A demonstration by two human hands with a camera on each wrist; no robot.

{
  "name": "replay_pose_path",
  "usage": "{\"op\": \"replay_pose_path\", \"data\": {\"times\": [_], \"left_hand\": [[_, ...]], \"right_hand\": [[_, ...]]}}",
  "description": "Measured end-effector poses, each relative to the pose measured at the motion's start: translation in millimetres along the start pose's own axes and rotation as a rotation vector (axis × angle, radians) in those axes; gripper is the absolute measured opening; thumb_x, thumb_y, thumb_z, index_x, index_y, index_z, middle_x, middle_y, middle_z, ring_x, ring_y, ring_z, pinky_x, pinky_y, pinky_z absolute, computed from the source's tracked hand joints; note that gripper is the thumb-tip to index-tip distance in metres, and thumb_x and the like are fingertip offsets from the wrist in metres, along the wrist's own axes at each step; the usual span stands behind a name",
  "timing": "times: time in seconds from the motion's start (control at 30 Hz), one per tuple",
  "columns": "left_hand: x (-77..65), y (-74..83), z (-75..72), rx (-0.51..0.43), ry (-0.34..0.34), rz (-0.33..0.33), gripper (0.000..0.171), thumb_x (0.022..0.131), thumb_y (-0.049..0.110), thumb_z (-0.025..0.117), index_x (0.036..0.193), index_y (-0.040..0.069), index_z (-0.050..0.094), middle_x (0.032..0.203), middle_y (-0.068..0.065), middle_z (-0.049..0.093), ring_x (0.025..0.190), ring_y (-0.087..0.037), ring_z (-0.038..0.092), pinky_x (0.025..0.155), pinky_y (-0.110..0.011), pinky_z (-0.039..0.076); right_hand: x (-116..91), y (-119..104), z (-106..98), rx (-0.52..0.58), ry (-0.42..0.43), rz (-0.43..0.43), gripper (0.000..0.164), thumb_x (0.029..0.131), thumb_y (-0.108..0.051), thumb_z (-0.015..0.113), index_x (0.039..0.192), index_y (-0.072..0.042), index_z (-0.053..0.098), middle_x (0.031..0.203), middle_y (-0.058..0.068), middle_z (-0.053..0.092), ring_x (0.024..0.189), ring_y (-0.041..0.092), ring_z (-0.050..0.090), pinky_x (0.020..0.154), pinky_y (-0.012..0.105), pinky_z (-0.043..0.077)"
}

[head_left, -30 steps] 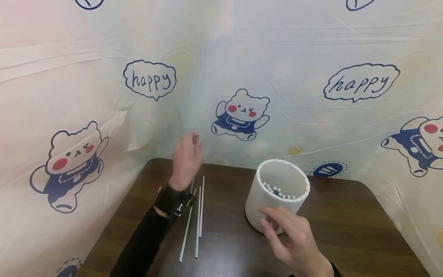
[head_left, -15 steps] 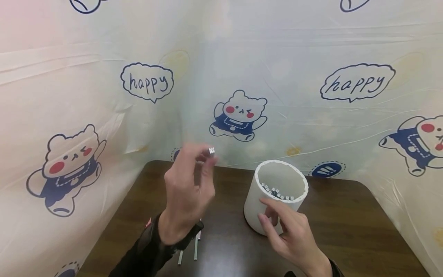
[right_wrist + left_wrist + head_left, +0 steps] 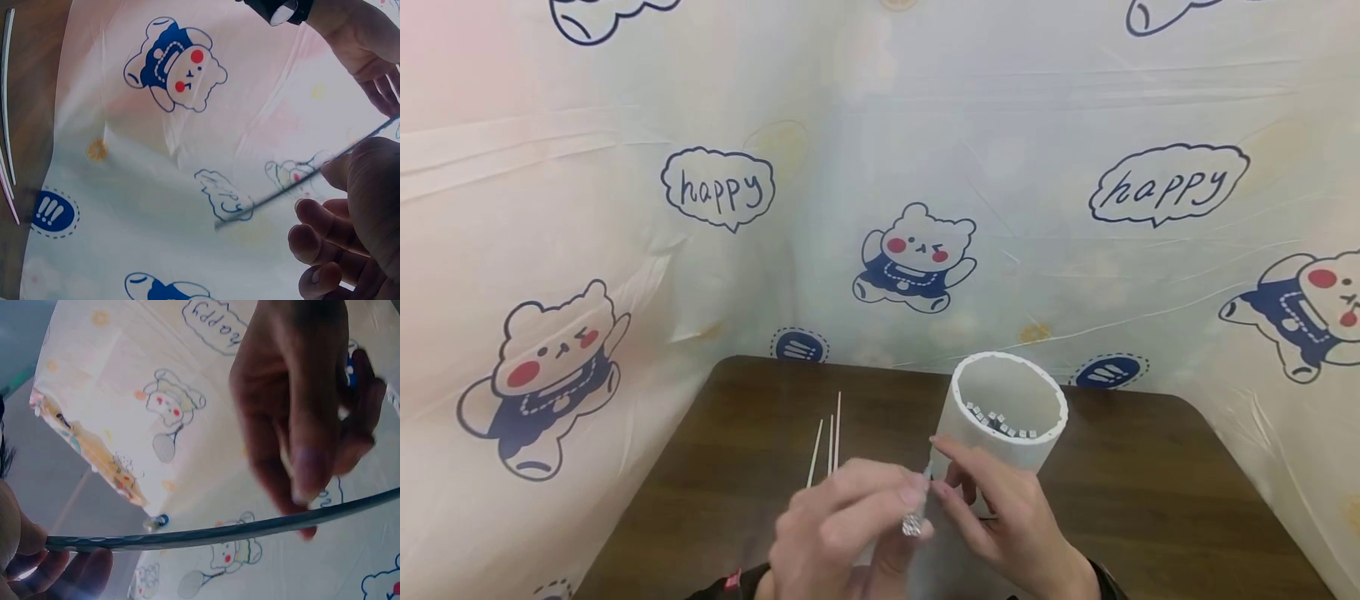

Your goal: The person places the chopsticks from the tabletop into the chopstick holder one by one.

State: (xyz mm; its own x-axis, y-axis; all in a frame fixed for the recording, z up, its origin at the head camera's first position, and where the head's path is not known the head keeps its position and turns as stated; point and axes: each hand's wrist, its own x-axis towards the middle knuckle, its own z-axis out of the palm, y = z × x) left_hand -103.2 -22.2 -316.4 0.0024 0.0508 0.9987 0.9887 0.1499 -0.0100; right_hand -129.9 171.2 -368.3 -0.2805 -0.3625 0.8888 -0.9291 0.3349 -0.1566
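Low in front of me, my left hand [image 3: 850, 525] pinches one long, thin grey stick, its crinkled silvery end [image 3: 912, 524] facing me. In the left wrist view that stick [image 3: 206, 536] bows slightly and has a dimpled surface. My right hand [image 3: 1015, 508] is at its farther part, the stick passing between thumb and forefinger, which stand somewhat apart. From the right wrist, the stick [image 3: 281, 195] runs past the right thumb; its far tip is blurred. Behind my right hand stands a white cylindrical container [image 3: 1037, 454] holding several sticks with square pale tips [image 3: 1000, 421].
Thin pale sticks [image 3: 812, 454] lie left of the container on the dark wooden table [image 3: 1127, 467], partly hidden by my left hand. A printed cloth [image 3: 1037, 250] with cartoon bears hangs around the table's back and sides.
My left hand has come back from the table's far left toward me and rightward, bringing the stick to my right hand. The right hand has barely moved.
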Motion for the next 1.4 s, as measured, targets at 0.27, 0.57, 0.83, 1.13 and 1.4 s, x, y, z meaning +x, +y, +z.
{"op": "replay_pose_path", "data": {"times": [0.27, 0.57, 0.83, 1.13, 1.4], "left_hand": [[-1.0, 4.6, 5.8, -0.071, -0.103, 0.120, 0.025, 0.089, 0.005, 0.075, 0.098, -0.009, 0.057, 0.094, -0.019, 0.069, 0.086, -0.021, 0.073, 0.075, -0.021, 0.061], [0.6, -4.4, 21.4, 0.017, -0.004, 0.191, 0.021, 0.095, 0.005, 0.067, 0.097, -0.008, 0.050, 0.093, -0.023, 0.069, 0.081, -0.022, 0.072, 0.072, -0.024, 0.062], [11.9, -30.7, 37.0, 0.099, -0.054, 0.151, 0.011, 0.102, 0.005, 0.055, 0.104, -0.005, 0.053, 0.099, -0.023, 0.066, 0.084, -0.022, 0.072, 0.079, -0.025, 0.062], [-2.7, -61.6, 49.6, 0.117, -0.255, 0.018, 0.020, 0.100, 0.004, 0.059, 0.119, -0.002, 0.056, 0.108, -0.017, 0.065, 0.093, -0.020, 0.070, 0.090, -0.022, 0.058], [-25.0, -92.5, 64.3, 0.173, -0.352, -0.073, 0.025, 0.091, 0.001, 0.072, 0.115, 0.001, 0.064, 0.106, -0.011, 0.069, 0.097, -0.017, 0.071, 0.093, -0.020, 0.057]], "right_hand": [[11, -1, -5, -0.042, 0.042, -0.124, 0.020, 0.101, -0.010, 0.059, 0.101, 0.006, 0.070, 0.084, 0.004, 0.066, 0.067, 0.002, 0.052, 0.060, 0.008, 0.042], [12, 15, -20, -0.149, 0.024, 0.044, 0.029, 0.105, -0.023, 0.056, 0.107, 0.002, 0.071, 0.088, 0.004, 0.068, 0.068, 0.004, 0.051, 0.058, 0.009, 0.042], [17, 45, -33, -0.293, -0.005, 0.146, 0.037, 0.106, -0.036, 0.052, 0.110, -0.004, 0.071, 0.085, -0.001, 0.066, 0.069, 0.006, 0.053, 0.057, 0.011, 0.040], [8, 69, -36, -0.321, -0.109, 0.303, 0.023, 0.094, -0.009, 0.071, 0.117, -0.008, 0.069, 0.095, 0.001, 0.068, 0.081, 0.007, 0.056, 0.065, 0.015, 0.041], [5, 80, -32, -0.397, -0.138, 0.352, 0.029, 0.087, -0.004, 0.077, 0.113, -0.011, 0.070, 0.095, 0.002, 0.069, 0.076, 0.008, 0.055, 0.066, 0.013, 0.041]]}}
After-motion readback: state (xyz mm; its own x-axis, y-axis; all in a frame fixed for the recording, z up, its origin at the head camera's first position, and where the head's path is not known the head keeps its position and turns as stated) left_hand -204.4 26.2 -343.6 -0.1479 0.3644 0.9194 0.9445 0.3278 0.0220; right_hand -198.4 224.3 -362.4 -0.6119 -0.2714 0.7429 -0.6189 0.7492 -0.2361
